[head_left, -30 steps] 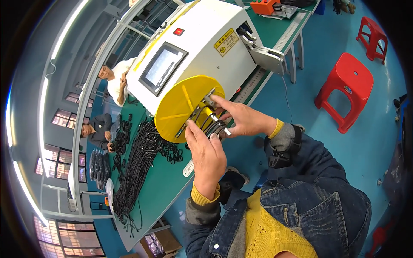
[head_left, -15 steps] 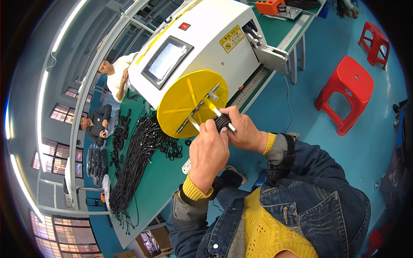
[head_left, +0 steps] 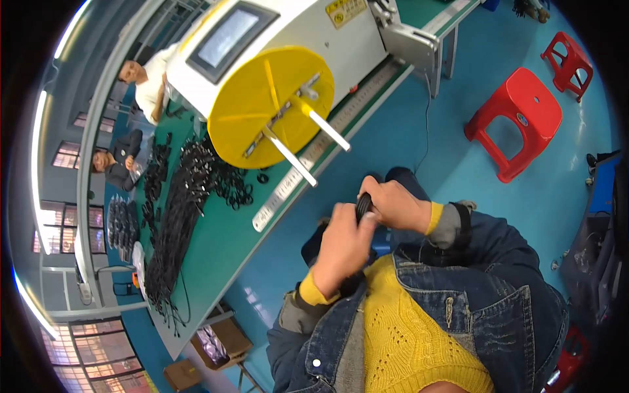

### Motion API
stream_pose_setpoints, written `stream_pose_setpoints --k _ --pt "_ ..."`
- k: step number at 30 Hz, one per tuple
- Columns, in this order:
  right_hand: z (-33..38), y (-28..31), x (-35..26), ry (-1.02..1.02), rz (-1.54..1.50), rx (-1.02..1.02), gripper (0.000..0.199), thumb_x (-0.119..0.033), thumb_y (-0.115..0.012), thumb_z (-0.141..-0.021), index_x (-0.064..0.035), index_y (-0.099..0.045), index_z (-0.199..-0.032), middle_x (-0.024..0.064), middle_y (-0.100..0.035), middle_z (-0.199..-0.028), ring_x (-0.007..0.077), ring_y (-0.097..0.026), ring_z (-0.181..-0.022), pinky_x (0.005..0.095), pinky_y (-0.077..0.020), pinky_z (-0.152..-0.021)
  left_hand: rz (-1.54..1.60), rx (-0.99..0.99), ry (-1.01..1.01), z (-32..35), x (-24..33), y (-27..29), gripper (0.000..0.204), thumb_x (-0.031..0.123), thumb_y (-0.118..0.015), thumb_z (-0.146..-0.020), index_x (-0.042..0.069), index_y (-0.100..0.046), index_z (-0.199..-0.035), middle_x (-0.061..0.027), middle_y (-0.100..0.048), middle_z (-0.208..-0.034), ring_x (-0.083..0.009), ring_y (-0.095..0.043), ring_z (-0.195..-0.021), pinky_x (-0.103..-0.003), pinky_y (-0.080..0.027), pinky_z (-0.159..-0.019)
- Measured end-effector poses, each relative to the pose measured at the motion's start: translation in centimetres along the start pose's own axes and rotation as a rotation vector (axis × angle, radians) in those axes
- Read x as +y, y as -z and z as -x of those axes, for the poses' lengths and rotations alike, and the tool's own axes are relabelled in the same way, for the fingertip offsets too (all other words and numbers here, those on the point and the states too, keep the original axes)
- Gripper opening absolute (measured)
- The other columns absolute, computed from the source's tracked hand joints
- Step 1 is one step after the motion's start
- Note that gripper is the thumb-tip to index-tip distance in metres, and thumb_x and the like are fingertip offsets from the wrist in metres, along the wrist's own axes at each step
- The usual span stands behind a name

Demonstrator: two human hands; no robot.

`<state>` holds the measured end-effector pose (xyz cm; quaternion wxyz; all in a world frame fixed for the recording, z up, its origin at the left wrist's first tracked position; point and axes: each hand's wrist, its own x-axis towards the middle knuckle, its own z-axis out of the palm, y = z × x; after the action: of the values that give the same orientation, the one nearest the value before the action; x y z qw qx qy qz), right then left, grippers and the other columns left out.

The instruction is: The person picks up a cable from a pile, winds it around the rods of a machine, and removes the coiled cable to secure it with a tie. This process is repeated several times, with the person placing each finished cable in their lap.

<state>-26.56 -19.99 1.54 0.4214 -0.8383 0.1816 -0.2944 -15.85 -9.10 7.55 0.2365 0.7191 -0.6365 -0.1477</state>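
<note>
Close above the person's lap, the left hand and right hand meet, fingers curled and pinching a small black cable coil between them, off the green bench. Beside them on the bench stands a white machine with a yellow disc and two white pegs, near loose black coils and cable bundles. Two red stools stand on the floor. Below the bench sits a cardboard box; its contents are unclear.

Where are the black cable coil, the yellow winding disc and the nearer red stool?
black cable coil (head_left: pixel 362 206), head view, on the strands showing between the hands.
yellow winding disc (head_left: pixel 252 124), head view, on its flat face.
red stool (head_left: pixel 527 105), head view, on its seat.
</note>
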Motion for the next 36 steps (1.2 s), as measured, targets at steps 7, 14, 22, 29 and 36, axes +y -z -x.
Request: stream_pose_setpoints --k 7,14,22,29,36 --pt "-0.6 -4.4 0.6 0.046 -0.049 -0.258 0.02 -0.009 -0.055 -0.074 0.0031 -0.042 -0.084 0.0213 -0.056 -0.063 0.0387 -0.058 -0.064 0.0468 -0.0437 -0.054 1.388 -0.239 0.746 1.6 -1.9 0.3 0.029 0.028 -0.05 -0.089 0.0 -0.052 -0.097 -0.0116 -0.056 -0.09 -0.0194 -0.059 -0.071 -0.027 -0.046 -0.048" --pt "-2.0 -3.9 -2.0 0.186 0.424 -0.738 0.018 -0.012 -0.056 -0.072 0.002 -0.047 -0.079 0.0203 -0.058 -0.063 0.0382 -0.058 -0.064 0.0438 -0.0442 -0.055 1.136 -0.777 0.793 3.1 -7.3 -1.6 0.022 0.02 -0.058 -0.084 0.001 -0.053 -0.092 -0.0059 -0.055 -0.067 -0.0103 -0.053 -0.053 -0.021 -0.037 -0.038" --pt "-2.1 -7.3 -0.2 0.002 -0.132 -0.569 0.015 -0.011 -0.057 -0.068 0.0003 -0.058 -0.078 0.0189 -0.061 -0.066 0.0354 -0.06 -0.067 0.0418 -0.0468 -0.058 1.268 -0.549 0.634 5.9 -9.4 -3.2 0.015 0.015 -0.057 -0.084 0.0 -0.055 -0.086 -0.0012 -0.051 -0.06 -0.0062 -0.045 -0.046 -0.019 -0.032 -0.038" --pt "-2.9 -10.2 -0.4 0.008 0.106 -0.814 0.015 -0.011 -0.056 -0.066 -0.0009 -0.061 -0.076 0.0211 -0.061 -0.07 0.0353 -0.061 -0.067 0.0423 -0.0477 -0.06 1.35 -0.476 0.871 8.0 -10.0 -2.4 0.015 0.012 -0.054 -0.085 -0.001 -0.054 -0.092 0.0003 -0.05 -0.066 -0.0048 -0.041 -0.049 -0.017 -0.03 -0.039" --pt "-5.8 -12.6 -4.2 0.203 0.261 -1.043 0.013 -0.012 -0.056 -0.065 -0.0003 -0.057 -0.071 0.0188 -0.06 -0.062 0.0333 -0.061 -0.062 0.0417 -0.0471 -0.057 1.522 -0.455 0.768 10.9 -11.9 -2.0 0.016 0.012 -0.052 -0.086 -0.001 -0.053 -0.096 0.0004 -0.047 -0.067 -0.0043 -0.04 -0.053 -0.017 -0.029 -0.04"
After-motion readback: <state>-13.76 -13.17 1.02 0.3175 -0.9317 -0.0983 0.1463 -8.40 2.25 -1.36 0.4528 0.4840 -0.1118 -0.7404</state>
